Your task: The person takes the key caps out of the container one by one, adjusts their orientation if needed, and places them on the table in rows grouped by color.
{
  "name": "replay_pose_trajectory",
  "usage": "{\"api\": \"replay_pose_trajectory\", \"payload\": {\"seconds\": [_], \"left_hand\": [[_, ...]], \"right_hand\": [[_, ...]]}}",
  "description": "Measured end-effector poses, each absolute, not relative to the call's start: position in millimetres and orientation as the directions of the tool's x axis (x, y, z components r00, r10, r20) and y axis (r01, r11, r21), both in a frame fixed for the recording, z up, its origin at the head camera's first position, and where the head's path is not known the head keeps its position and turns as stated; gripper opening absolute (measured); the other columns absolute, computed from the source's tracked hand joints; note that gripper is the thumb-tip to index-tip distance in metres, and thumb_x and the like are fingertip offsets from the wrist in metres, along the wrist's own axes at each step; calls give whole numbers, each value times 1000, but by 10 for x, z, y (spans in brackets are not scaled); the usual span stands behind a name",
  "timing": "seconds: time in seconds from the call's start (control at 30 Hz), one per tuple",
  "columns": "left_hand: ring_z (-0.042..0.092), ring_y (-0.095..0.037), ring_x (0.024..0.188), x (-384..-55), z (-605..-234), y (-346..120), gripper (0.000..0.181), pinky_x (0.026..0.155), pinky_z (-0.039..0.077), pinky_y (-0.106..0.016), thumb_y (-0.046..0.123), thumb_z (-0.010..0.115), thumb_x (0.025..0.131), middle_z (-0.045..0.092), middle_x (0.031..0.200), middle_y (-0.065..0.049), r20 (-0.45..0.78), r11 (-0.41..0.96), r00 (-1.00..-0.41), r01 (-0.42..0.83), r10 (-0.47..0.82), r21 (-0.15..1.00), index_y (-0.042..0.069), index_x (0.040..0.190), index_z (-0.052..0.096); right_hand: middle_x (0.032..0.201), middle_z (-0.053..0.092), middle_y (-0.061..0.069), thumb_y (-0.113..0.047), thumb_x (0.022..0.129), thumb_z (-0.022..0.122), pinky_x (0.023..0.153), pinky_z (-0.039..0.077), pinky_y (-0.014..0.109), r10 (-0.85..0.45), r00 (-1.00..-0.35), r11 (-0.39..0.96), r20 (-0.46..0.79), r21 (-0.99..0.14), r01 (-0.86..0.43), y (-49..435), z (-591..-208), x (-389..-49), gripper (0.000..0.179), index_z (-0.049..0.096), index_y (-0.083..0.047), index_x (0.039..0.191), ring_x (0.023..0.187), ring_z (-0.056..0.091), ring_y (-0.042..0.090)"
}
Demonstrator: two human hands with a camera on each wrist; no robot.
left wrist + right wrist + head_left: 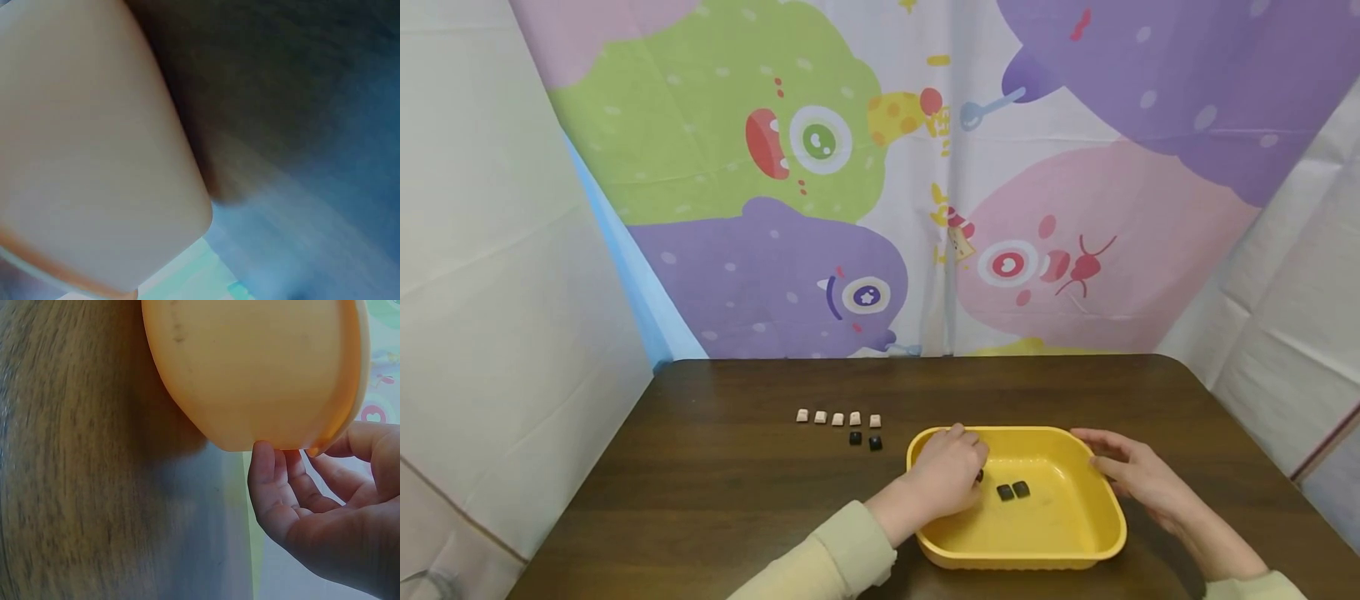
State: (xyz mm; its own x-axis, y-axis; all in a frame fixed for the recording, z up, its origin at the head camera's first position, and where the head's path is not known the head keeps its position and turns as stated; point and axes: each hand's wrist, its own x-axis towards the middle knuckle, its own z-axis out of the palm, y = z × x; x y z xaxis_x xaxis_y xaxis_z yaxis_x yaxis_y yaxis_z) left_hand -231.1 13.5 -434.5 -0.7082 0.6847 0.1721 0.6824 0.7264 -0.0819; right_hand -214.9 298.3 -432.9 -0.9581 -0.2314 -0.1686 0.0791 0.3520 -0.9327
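Note:
A yellow plastic basin (pixel 1022 560) stands on the table. My left hand (pixel 946 471) reaches over its left side with curled fingers and pinches a black keycap (pixel 980 476), mostly hidden by the fingers. Two more black keycaps (pixel 1012 491) lie side by side on the basin floor. At the basin's right end, my right hand (pixel 1142 479) holds the rim. The right wrist view shows its fingertips (pixel 264 459) against the basin's outer wall (pixel 262 381). In the left wrist view a large, blurred pale surface covers the left side; the fingers are out of view there.
On the dark wooden table (pixel 715 500), left of the basin, several white keycaps (pixel 838 419) form a row. Two black keycaps (pixel 865 441) sit just in front of that row's right end. A cartoon-print curtain (pixel 820 250) hangs behind the table.

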Motion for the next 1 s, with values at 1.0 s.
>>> {"api": "replay_pose_trajectory", "payload": {"seconds": [1.0], "left_hand": [[44, -13, 77, -2352, -3979, -300, 17, 66, 34, -25, 22, 71, 74, 55, 83, 6, 327, 770, -718, 636, 614, -48, 18, 87, 61]], "right_hand": [[135, 45, 24, -18, 94, 54, 76, 53, 37, -207, -959, 362, -192, -926, 107, 2976, -4339, -2152, 54, 36, 0, 142, 100, 60, 18]]}}
